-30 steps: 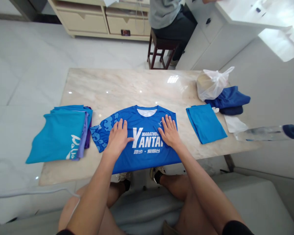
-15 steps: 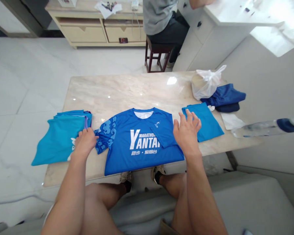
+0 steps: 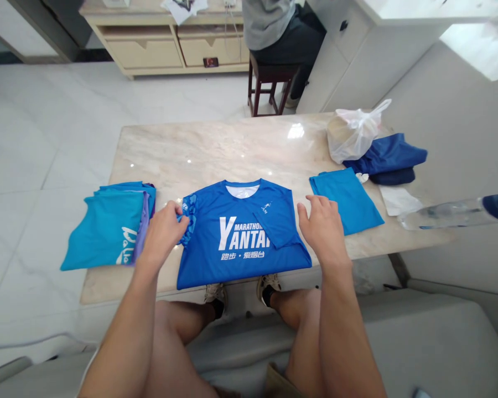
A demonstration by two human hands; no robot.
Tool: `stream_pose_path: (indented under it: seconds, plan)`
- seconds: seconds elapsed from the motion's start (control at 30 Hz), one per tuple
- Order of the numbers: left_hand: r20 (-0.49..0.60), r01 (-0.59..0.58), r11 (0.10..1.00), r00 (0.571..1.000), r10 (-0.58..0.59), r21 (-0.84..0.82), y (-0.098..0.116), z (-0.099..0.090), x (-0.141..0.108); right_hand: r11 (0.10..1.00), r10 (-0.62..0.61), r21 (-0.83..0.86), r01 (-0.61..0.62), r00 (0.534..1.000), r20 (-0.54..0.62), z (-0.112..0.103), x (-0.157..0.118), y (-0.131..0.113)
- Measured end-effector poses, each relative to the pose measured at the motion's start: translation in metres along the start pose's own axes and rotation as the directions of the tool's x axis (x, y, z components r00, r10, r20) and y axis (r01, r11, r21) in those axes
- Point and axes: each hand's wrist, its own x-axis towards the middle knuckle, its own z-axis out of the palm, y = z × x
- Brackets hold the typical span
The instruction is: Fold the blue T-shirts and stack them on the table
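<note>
shirt: blue marathon t-shirt [image 3: 240, 243] flat on the marble tabletop [image 3: 216, 155], front up, white "yantai" lettering showing.
long axis: collar to hem, running straight out from the person; collar on the far side, hem along the near table edge.
left hand [image 3: 164, 235]: at the shirt's left side, fingers and thumb pinched on the cloud-patterned sleeve [image 3: 187, 224].
right hand [image 3: 321, 232]: open, fingers spread, holding nothing, just right of the shirt's edge; cannot tell if it touches the table.
folded sleeve [image 3: 276, 229]: turned inward across the chest, on the right-hand side.
nearer hand: left on the patterned sleeve, right on the folded sleeve.
left of shirt: stack of folded teal shirts [image 3: 105, 232], purple layers at its edge, just beside the left wrist.
right of shirt: folded teal shirt [image 3: 346, 199] just past the right fingertips; white plastic bag [image 3: 351, 135], navy clothes [image 3: 384, 160], clear water bottle [image 3: 452, 218].
beyond table: seated person [image 3: 274, 33] on a dark wooden stool [image 3: 269, 83], cream drawer cabinet [image 3: 145, 52].
</note>
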Motion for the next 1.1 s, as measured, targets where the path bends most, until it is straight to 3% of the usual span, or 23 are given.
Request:
stream_pose_path:
  seconds: [0.1,0.17,0.3,0.4,0.47,0.57,0.77,0.97,1.1]
  plan:
    - [0.107,-0.157,0.945,0.975,0.194,-0.287,0.028,0.006,-0.014,0.998,-0.05,-0.019,0.052,0.996,0.072,0.004,-0.002,0.001]
    - [0.107,-0.199,0.911,0.962,0.253,-0.362,0.034,0.015,-0.017,0.996,-0.072,-0.048,0.078,0.99,0.119,0.008,-0.003,0.006]
    - [0.085,-0.31,0.946,0.944,0.319,-0.098,0.021,0.039,-0.015,0.989,-0.075,-0.109,0.096,0.98,0.184,0.014,-0.003,0.021]
    - [0.212,-0.48,0.877,0.858,0.467,0.011,0.014,0.06,-0.019,0.986,-0.1,-0.109,0.13,0.965,0.242,0.019,-0.004,0.031]
    - [0.276,-0.525,0.85,0.824,0.494,0.045,0.014,0.074,-0.024,0.983,-0.126,-0.094,0.16,0.949,0.289,0.026,-0.006,0.034]
    - [0.297,-0.488,0.864,0.849,0.437,0.126,0.015,0.09,-0.028,0.977,-0.153,-0.085,0.197,0.917,0.369,0.038,-0.008,0.033]
    - [0.22,-0.448,0.871,0.887,0.405,0.202,0.006,0.109,-0.014,0.937,-0.291,-0.022,0.348,0.815,0.501,0.056,-0.001,0.028]
    - [0.105,-0.404,0.89,0.915,0.391,0.21,-0.002,0.111,-0.003,0.92,-0.353,0.017,0.391,0.811,0.467,0.063,0.003,0.027]
    - [0.002,-0.488,0.851,0.868,0.497,0.194,0.006,0.118,-0.013,0.883,-0.459,0.089,0.462,0.805,0.376,0.079,0.001,0.023]
